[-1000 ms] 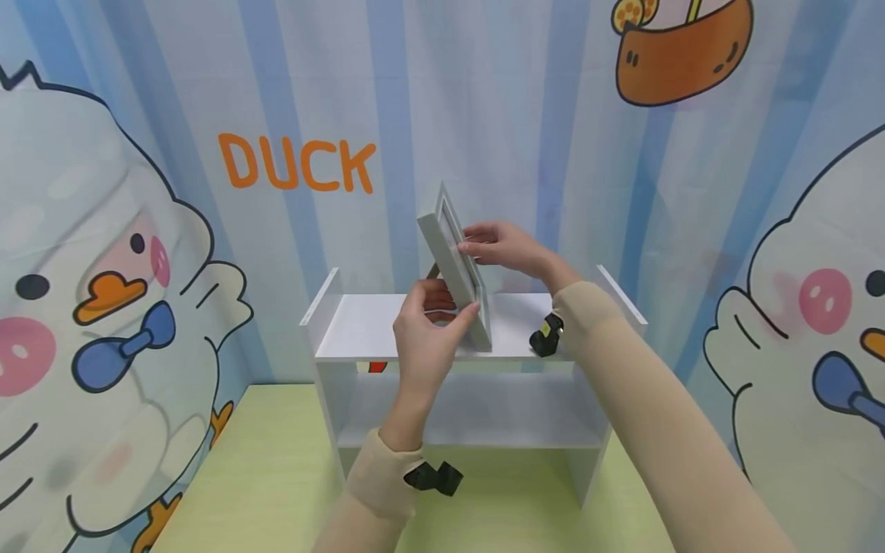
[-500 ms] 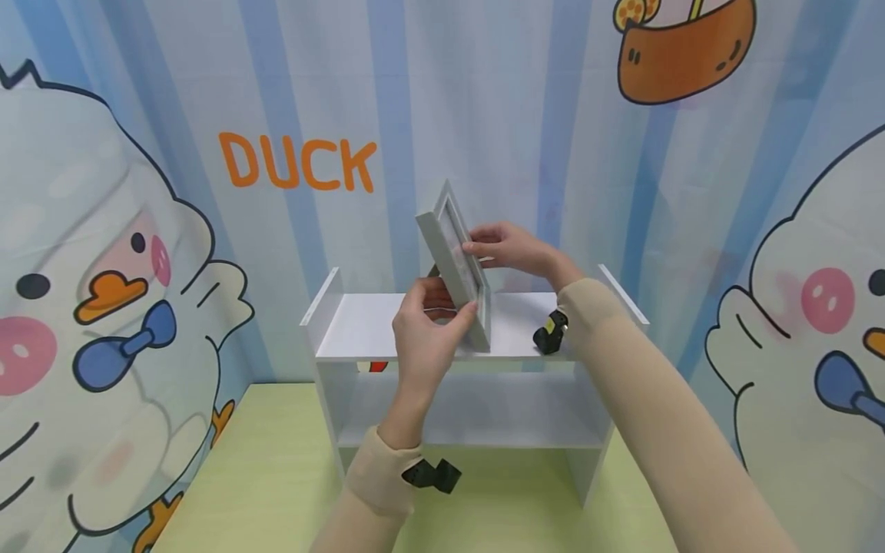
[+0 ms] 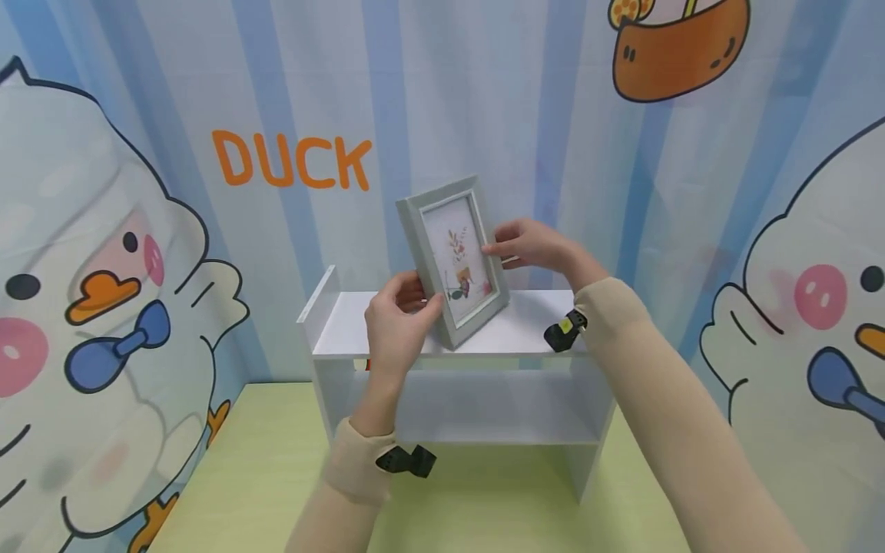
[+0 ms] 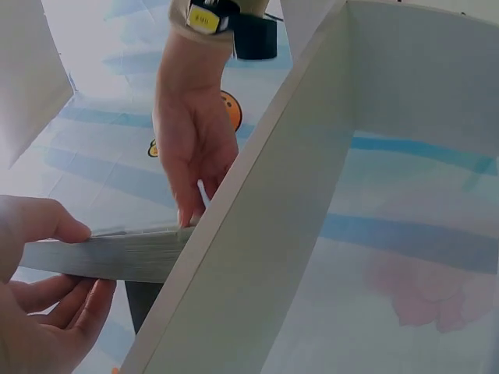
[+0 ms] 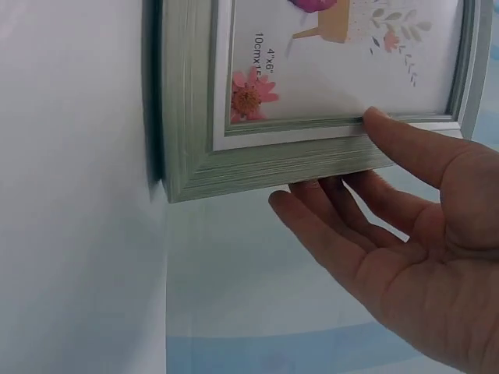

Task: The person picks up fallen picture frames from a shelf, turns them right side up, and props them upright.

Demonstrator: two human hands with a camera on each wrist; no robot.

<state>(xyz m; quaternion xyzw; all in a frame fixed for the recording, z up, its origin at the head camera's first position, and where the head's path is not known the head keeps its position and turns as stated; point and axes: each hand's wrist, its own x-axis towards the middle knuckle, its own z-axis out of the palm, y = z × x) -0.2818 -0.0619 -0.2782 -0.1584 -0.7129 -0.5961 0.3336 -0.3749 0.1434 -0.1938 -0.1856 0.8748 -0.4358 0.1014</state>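
A grey-green picture frame (image 3: 449, 330) with a flower print stands tilted on the top board of a white shelf (image 3: 346, 326). Its front is turned partly toward me. My left hand (image 3: 401, 322) pinches the frame's left side near the bottom, thumb on one face and fingers on the other, as the left wrist view shows. At the opposite side, my right hand (image 3: 535, 247) holds the edge, its thumb (image 5: 405, 144) over the front border and the fingers behind. In the right wrist view the frame's bottom edge (image 5: 156, 101) is right at the white board.
The shelf has a lower board (image 3: 484, 407) and a raised side panel (image 3: 321, 299) at the left of its top. It stands on a pale yellow-green table (image 3: 276, 445). Behind hangs a striped blue curtain (image 3: 477, 92) with printed ducks.
The picture frame has swung from nearly edge-on to facing me more, so its print now shows. My left hand has moved left and my right hand slightly right, both still holding it.
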